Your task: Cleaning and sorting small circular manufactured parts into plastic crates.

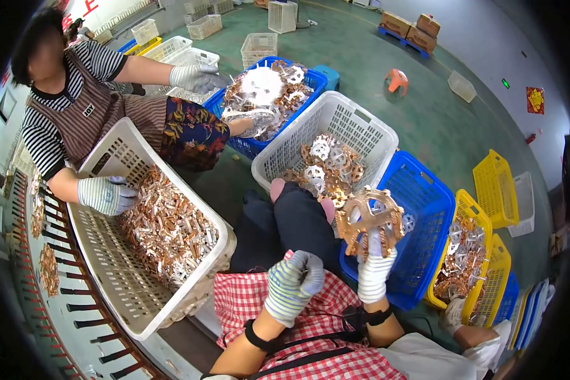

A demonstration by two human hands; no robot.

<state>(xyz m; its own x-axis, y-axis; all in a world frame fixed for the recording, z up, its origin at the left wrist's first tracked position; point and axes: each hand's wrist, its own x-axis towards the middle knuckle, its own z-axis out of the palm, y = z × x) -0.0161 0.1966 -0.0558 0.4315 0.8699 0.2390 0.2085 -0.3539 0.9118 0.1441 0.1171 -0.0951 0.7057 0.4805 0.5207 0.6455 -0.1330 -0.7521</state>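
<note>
My right hand (375, 273), in a white knit glove, holds up a copper-coloured toothed metal ring (368, 214) with its fingers through and around it. Over my lap is my left hand (294, 284), in a striped glove, its fingers curled in; whatever they hold, if anything, is hidden. Just right of the ring stands a blue basket (424, 190). Beyond my knees, a grey-white basket (354, 114) has silver and copper toothed rings (320, 166) in it. To my left, a large white basket (117, 285) is filled with small copper and silver metal pieces (171, 234).
A co-worker (88, 107) in gloves sits at the left, one hand over the white basket, another by a blue basket (323, 79) of metal rings. Yellow baskets (481, 209) stand at the right, with another person's gloved hand (453, 315) beside them. An orange stool (397, 81) stands farther off.
</note>
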